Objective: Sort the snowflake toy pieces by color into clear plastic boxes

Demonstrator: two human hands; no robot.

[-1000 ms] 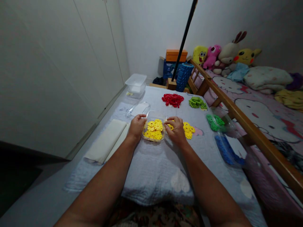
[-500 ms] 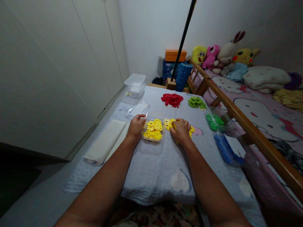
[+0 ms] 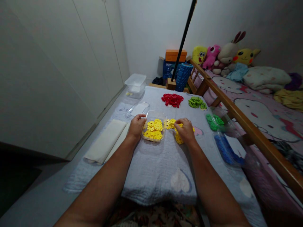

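Observation:
My left hand (image 3: 136, 127) is closed on the left rim of a clear plastic box (image 3: 153, 114), which stands on the cloth. Inside the box lie several yellow flower-shaped discs (image 3: 155, 126) with notched edges. To the right of the box, my right hand (image 3: 186, 130) pinches at a loose group of matching yellow discs (image 3: 170, 123). Its thumb and fingertips are together with yellow between them, a disc mostly hidden by the fingers. More yellow discs show below and beside this hand.
Farther back lie a red pile (image 3: 172, 100) and a light green pile (image 3: 197, 102). Boxes of green pieces (image 3: 214, 122) and blue pieces (image 3: 227, 149) stand at the right, by the wooden bed rail (image 3: 236, 107). A clear lid (image 3: 138, 109), folded cloth (image 3: 106, 140) and stacked empty boxes (image 3: 136, 82) are left.
My right hand has shifted slightly right and its fingers have drawn into a pinch, uncovering more yellow discs. My left hand and the box have stayed in place.

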